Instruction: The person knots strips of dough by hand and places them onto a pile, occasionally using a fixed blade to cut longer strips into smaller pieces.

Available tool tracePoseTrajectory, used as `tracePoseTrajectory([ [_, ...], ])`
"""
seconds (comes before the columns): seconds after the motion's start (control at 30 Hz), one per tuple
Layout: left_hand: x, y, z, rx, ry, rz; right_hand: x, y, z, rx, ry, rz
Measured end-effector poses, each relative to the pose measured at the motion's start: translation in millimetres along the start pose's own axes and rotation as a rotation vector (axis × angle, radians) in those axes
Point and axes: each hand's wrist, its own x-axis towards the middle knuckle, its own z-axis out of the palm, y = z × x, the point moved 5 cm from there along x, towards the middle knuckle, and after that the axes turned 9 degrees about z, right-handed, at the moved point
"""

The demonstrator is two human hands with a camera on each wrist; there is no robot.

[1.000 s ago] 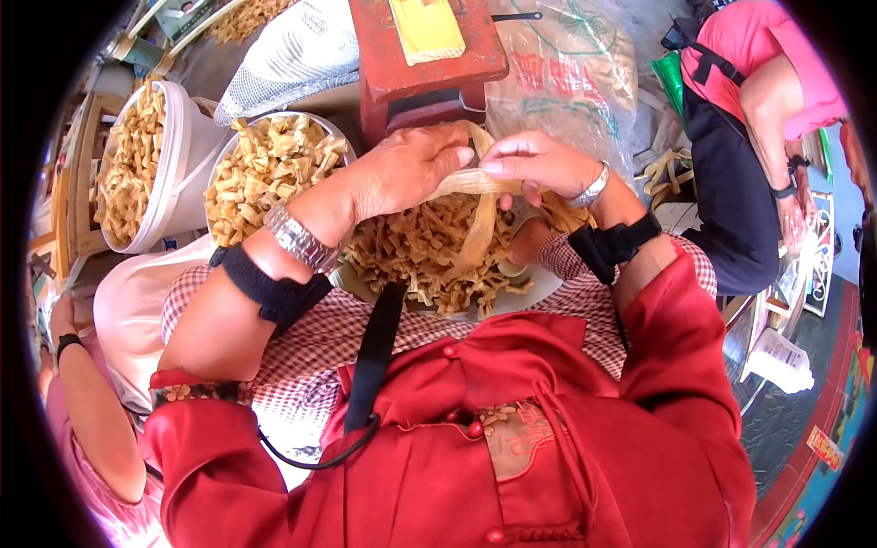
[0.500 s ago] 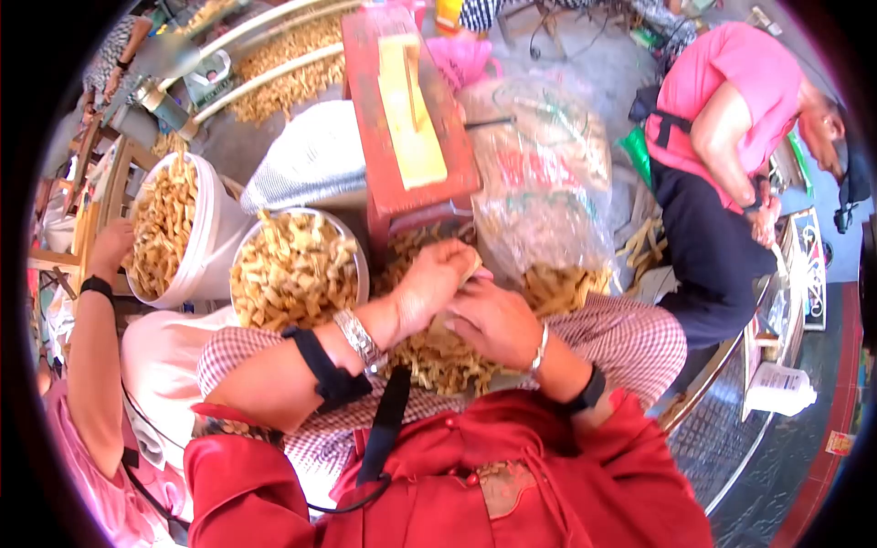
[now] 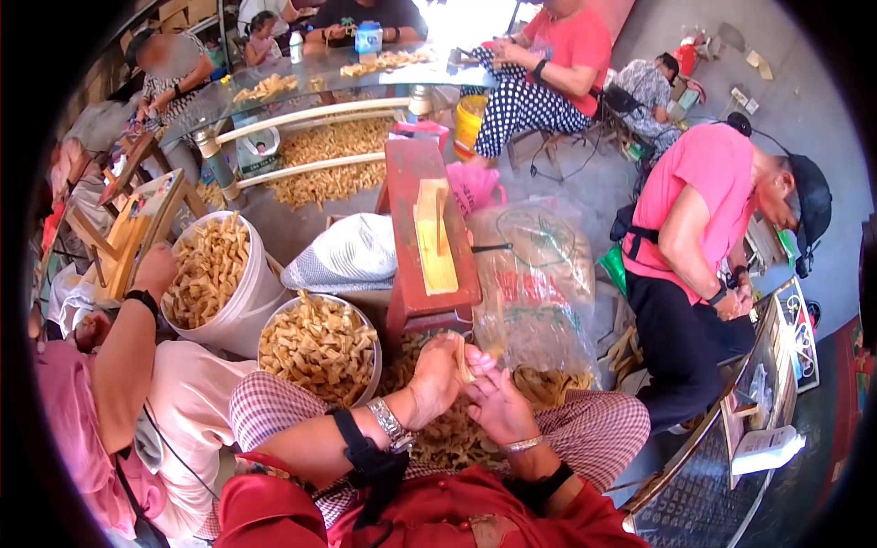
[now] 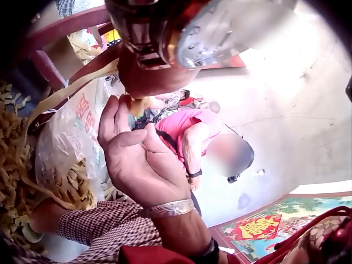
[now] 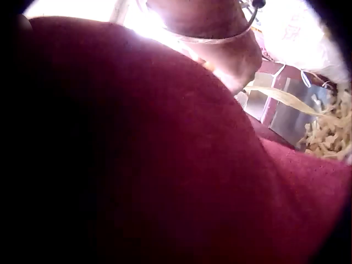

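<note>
A long tan strip [image 4: 71,88] hangs from my left hand [image 4: 151,74] in the left wrist view, trailing down past the chopped pieces. In the head view, my left hand [image 3: 437,379] pinches a folded part of the strip [image 3: 464,360] over my lap. Close beside it, my right hand [image 3: 502,408] has its palm turned up and fingers loosely bent, fingertips near the folded part; contact is unclear. The left wrist view shows this right hand [image 4: 146,165] with thumb and fingers apart. A red sleeve [image 5: 143,143] covers much of the right wrist view. Chopped pieces [image 3: 454,444] lie beneath both hands.
A red bench [image 3: 431,219] holding a yellow wooden block [image 3: 435,239] stands ahead. Two filled buckets [image 3: 245,315], [image 3: 376,365] sit left, a plastic bag [image 3: 539,292] front right. People sit on both sides; a white bottle [image 3: 767,450] lies right.
The head view has tilted up, showing more of the room and people ahead. The hands have come together from the stretched strip seen earlier, and my right palm has turned upward.
</note>
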Motion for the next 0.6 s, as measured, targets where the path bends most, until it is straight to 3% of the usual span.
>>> tracePoseTrajectory([
  [0.2,-12.5,-1.7,-0.6,-0.097,0.026,-0.014,-3.5,-29.3,-7.7,0.098,-0.054,-0.332],
  [0.23,-14.5,2.0,-2.1,-0.036,0.083,0.000,-7.6,-34.2,-7.2,0.167,0.008,-0.379],
  [0.33,-5.2,7.5,-12.7,-0.124,0.043,0.003,-18.2,-45.6,-6.9,0.175,0.001,-0.422],
  [0.5,10.1,16.9,-32.1,-0.145,0.089,0.055,-46.0,-60.4,38.6,0.025,0.032,-0.604],
  [0.6,2.7,23.6,-21.1,-0.081,0.044,0.038,-49.1,-58.5,74.6,-0.231,0.002,-0.667],
])
